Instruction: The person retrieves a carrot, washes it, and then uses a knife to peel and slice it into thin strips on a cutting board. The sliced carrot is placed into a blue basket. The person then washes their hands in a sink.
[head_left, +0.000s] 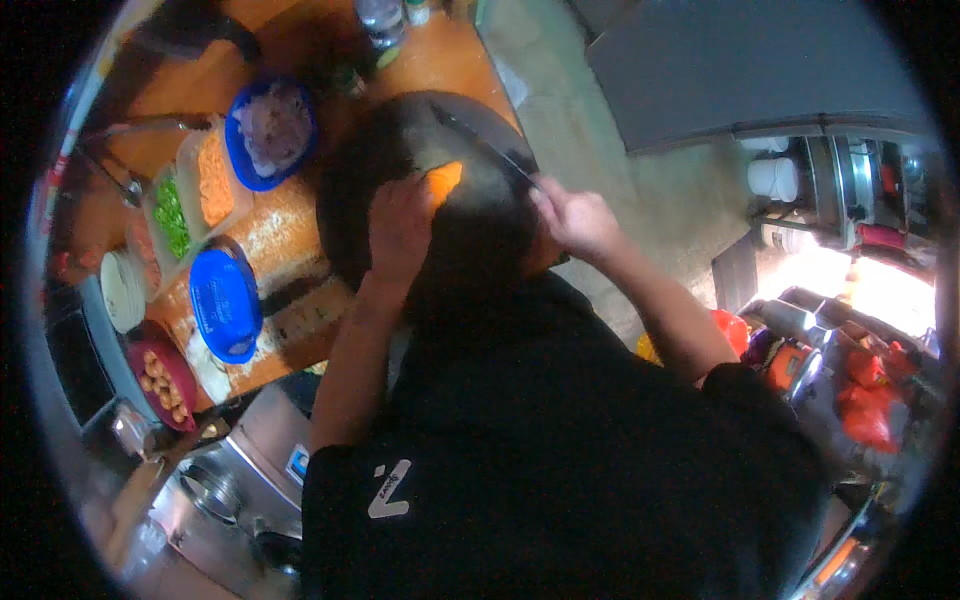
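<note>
A large dark round board or pan (480, 120) lies on the wooden table in front of me. My left hand (401, 225) holds an orange piece of food (445, 180), perhaps carrot, over its middle. In my right hand (577, 217) is the handle of a knife (487, 146), its long dark blade slanting up and to the left across the round surface. Blade and orange piece are apart. Deep shadow hides my left fingertips and the lower part of the round surface.
To the left stand a blue container of pale food (274, 131), tubs of shredded orange food (215, 180) and chopped greens (172, 214), a blue lid or container (225, 304), a white tub (122, 292) and a red bowl of round brown items (184, 420). Clear containers (381, 22) are at the far edge.
</note>
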